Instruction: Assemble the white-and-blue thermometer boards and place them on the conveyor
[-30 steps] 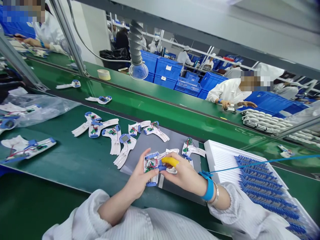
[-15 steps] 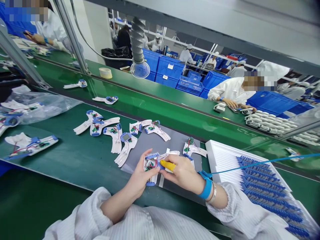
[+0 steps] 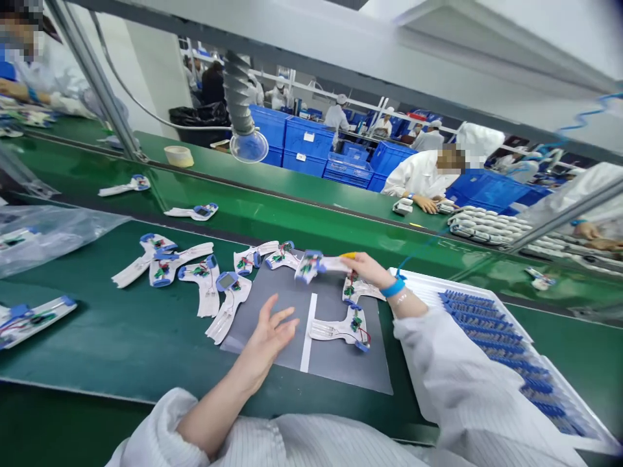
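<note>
My right hand, a yellow cover on one finger and a blue strap at the wrist, grips a white gun-shaped thermometer housing by its handle. The open housing shows wires, a green board and blue end parts; it is slightly blurred above the far edge of the grey mat. My left hand is empty over the mat, fingers spread. To its right, another open housing lies beside a white strip. Partly behind my right forearm is a further housing.
Several open housings lie left of the mat. A white tray with rows of blue-edged parts stands at right. Beyond the green channel, a co-worker handles white pieces. A lamp-like nozzle hangs overhead.
My right hand has carried the housing away from me, toward the mat's far edge. My left hand has let go of it and opened. The camera view has shifted.
</note>
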### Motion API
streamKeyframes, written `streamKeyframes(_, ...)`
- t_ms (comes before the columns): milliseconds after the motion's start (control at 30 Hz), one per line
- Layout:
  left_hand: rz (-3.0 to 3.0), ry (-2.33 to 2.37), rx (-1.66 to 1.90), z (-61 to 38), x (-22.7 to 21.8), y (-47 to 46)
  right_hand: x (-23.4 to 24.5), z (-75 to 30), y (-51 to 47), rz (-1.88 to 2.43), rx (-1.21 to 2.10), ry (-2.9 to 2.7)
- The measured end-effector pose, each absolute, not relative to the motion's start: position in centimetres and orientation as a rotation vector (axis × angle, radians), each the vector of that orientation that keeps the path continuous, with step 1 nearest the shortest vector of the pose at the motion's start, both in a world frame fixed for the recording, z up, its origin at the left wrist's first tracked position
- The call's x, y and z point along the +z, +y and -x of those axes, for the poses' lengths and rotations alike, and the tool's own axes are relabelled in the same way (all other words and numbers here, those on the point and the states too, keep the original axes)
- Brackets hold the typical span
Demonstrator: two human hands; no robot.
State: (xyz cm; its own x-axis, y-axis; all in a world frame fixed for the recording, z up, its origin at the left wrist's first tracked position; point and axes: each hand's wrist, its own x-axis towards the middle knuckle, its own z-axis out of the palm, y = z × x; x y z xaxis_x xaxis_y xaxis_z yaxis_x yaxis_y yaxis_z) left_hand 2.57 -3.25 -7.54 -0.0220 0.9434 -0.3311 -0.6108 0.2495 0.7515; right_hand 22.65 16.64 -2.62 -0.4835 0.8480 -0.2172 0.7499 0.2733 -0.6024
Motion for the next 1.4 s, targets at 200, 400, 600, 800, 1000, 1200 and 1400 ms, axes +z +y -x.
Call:
streamKeyframes(200,-0.452,1.067,1.242,-2.0,-8.2,-3.3,-3.8,-26.1,20.9,1.906,0.72,-2.251)
streamKeyframes(400,-0.525,1.105,1.201,-2.9,-9.2,-2.9,-3.6,-24.4,17.7,1.905,0.616,-2.46)
streamKeyframes(600,-0.671,0.947,1.265,-3.6,-8.3,-2.7,0.4,-19.5,9.4,0.953,0.829,-2.751)
streamKeyframes(800,-1.206,0.825,0.956,-1.3,-5.9,-3.3,2.9,-19.0,5.1,0.166,1.02,-2.695)
streamKeyframes(1000,-0.972,0.424,0.989,-1.9,-6.7,-4.0,2.7,-19.2,4.3,0.104,0.808,-2.572)
streamKeyframes(1200,-1.032,0.405,1.084,-2.4,-6.0,-4.2,2.4,-19.2,3.4,0.135,0.695,-2.593)
streamKeyframes(1400,-0.968,0.358,1.082,-2.2,-5.1,-4.1,1.8,-19.4,3.0,0.17,0.479,-2.553)
